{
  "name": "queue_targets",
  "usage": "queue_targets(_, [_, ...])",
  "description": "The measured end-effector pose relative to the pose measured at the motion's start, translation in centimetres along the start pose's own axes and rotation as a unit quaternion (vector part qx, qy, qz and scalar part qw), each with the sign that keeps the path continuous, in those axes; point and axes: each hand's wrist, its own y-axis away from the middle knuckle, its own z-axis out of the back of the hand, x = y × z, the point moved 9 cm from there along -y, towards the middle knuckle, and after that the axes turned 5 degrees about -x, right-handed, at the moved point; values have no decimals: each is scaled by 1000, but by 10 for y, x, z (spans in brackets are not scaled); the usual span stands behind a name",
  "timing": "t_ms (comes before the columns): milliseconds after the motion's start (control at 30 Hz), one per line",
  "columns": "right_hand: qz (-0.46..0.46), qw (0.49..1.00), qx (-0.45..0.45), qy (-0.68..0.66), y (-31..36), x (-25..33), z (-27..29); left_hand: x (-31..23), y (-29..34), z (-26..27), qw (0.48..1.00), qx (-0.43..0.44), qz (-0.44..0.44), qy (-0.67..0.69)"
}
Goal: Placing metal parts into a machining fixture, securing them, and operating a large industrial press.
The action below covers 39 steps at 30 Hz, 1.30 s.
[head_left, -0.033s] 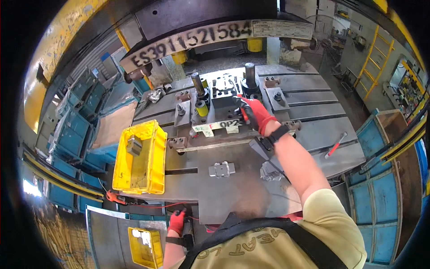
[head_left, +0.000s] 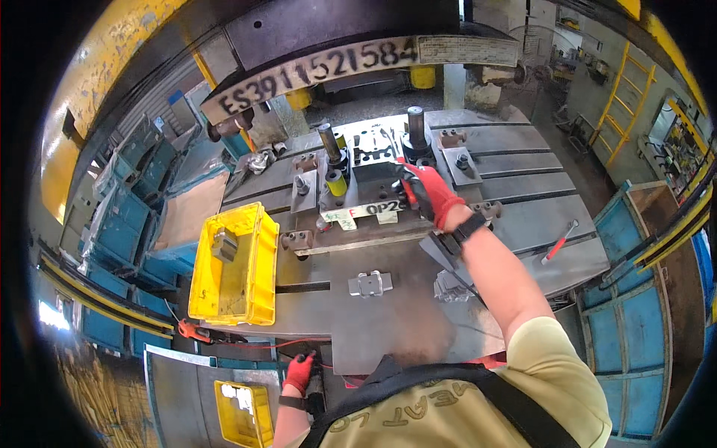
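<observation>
The right hand (head_left: 429, 193), in a red-and-grey work glove, reaches out over the dark steel press die (head_left: 373, 196), a blocky tool set with upright guide posts that sits on the grey slotted steel bench (head_left: 523, 216) of the press. Its fingers (head_left: 409, 179) are curled down onto the die's top face, on the right part of the die; whether they pinch a workpiece there or only press on the block I cannot tell, since the glove hides what is under it.

The left hand (head_left: 299, 372), gloved the same way, is low and well in front of the die, below the bench's near edge, with its fingers closed around a dark upright handle or control (its exact kind is too small to make out).

As a judgement, the work looks mid-cycle: a part is being seated in or lifted from the die. A small bent grey metal bracket (head_left: 371, 284) lies just in front of the die, and another grey stamped piece (head_left: 451, 285) lies to the front-right of it. The yellow plastic crate (head_left: 233, 261), left of the die, holds only one grey part that I can see, so most of the batch seems yet to be done.
</observation>
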Motion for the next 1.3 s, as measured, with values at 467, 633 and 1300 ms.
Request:
queue_targets(467, [27, 850, -525, -37, 338, 8, 201, 54, 42, -122, 909, 367, -196, -2])
queue_targets(633, [-279, 722, -633, -25, 469, -101, 210, 51, 50, -127, 894, 395, -214, 3])
queue_targets(1300, [-322, 694, -638, 86, 492, -186, 195, 39, 66, -135, 880, 389, -259, 85])
